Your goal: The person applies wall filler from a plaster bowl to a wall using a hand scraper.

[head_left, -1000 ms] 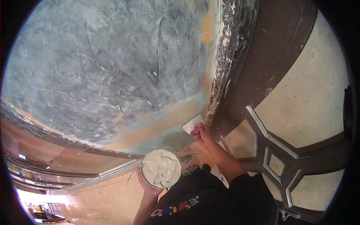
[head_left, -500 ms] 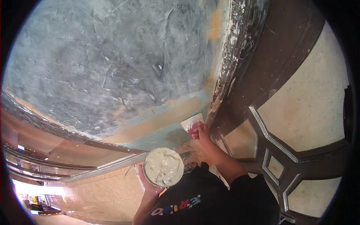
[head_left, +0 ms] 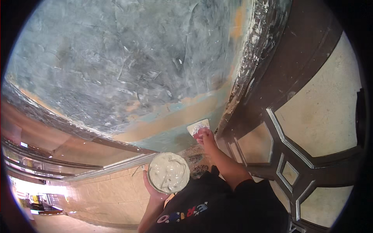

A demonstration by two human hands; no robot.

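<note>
My left hand point(head_left: 156, 191) is wrapped round the side and underside of a round tub filled with creamy off-white paste point(head_left: 169, 173), held in front of my body. In my right hand point(head_left: 207, 138) is a putty knife point(head_left: 199, 127) with a red handle, gripped closed with the fingers round it. Paste smears the wide pale blade, which lies at the lower right of the grey-blue patchy wall point(head_left: 147, 58), by the corner with a dark frame. Whether the blade's edge presses on the surface cannot be made out. A tan band point(head_left: 167, 122) runs across the wall just left of the blade.
A worn dark trim with flaking white paint point(head_left: 248, 66) borders the wall on the right. Beyond it stands dark panelling with pale panels point(head_left: 314, 93). Tan tiles point(head_left: 112, 192) lie at lower left, below a ledge point(head_left: 116, 165). Bright light comes in at far left.
The view has shifted a little, so the wall and trim sit farther right in the picture. Both hands keep their holds, and the putty knife has moved slightly left relative to the trim.
</note>
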